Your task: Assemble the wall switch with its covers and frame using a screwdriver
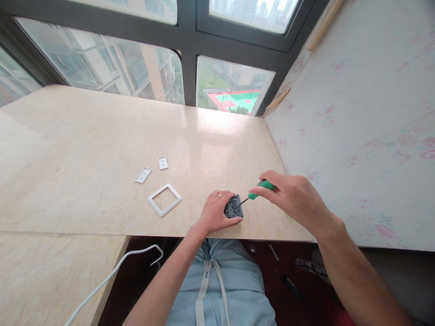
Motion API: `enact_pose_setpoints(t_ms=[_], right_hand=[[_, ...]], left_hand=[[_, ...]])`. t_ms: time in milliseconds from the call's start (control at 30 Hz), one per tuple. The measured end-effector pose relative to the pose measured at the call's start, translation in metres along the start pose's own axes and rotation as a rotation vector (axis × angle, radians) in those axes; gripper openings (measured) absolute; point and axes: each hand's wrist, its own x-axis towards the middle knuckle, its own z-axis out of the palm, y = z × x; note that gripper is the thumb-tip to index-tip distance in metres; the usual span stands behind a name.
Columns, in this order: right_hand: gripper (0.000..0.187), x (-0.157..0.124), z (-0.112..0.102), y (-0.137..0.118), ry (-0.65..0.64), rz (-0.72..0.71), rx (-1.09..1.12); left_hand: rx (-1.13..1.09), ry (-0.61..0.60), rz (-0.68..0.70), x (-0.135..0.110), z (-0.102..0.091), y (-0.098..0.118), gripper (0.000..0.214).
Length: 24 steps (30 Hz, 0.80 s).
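Note:
My left hand (215,213) is curled round a small grey switch module (234,207) that rests on the beige marble sill (102,149) near its front edge. A ring shows on one finger. My right hand (295,197) grips a green-handled screwdriver (261,188), and its tip touches the module's top face. Left of the hands lies a white square frame (165,199). Two small white rocker plates (143,174) (163,162) lie beyond it.
A wall with pale floral paper (356,136) closes the right side. Dark-framed windows (188,68) run along the back. A white cable (115,271) hangs below the sill's front edge at the left. Small dark items lie on the floor below.

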Motion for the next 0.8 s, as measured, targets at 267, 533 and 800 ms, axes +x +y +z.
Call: enact_pose_setpoints(t_ms=[267, 533, 800], right_hand=[[0.047, 0.002, 0.002, -0.007, -0.024, 0.044, -0.037], [0.031, -0.005, -0.004, -0.004, -0.227, 0.092, 0.464], [0.048, -0.001, 0.001, -0.011, -0.047, 0.171, 0.071]], left_hand=[[0.012, 0.008, -0.006, 0.000, 0.000, 0.000, 0.071], [0.002, 0.010, 0.003, 0.000, 0.000, 0.000, 0.071], [0.007, 0.013, 0.003, 0.000, 0.000, -0.001, 0.071]])
